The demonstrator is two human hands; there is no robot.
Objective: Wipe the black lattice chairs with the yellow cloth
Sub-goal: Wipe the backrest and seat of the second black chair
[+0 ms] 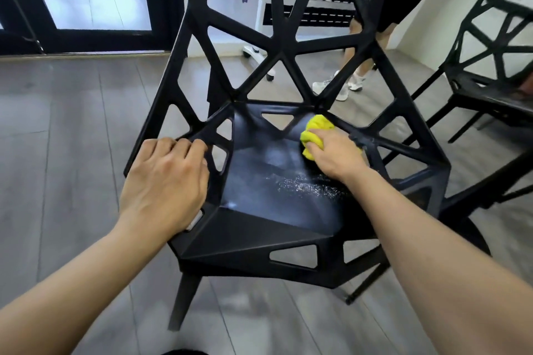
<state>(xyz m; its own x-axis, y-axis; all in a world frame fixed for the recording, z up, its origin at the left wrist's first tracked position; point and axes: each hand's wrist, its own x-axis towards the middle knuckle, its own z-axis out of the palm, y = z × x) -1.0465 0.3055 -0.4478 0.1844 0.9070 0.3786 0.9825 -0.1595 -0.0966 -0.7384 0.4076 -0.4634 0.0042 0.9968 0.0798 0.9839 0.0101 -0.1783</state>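
Observation:
A black lattice chair stands right in front of me, its seat facing up and its open-work back rising away. My right hand grips a bunched yellow cloth and holds it against the seat near the back right corner. Fine wet droplets glisten on the seat just in front of that hand. My left hand rests on the chair's left side rim, fingers curled over a lattice bar. A second black lattice chair stands at the right.
Another person in white shoes stands behind the chair, beside a white wheeled stand. Grey plank floor surrounds the chairs. A dark-framed glass door fills the upper left. A black table leg slants in at the right.

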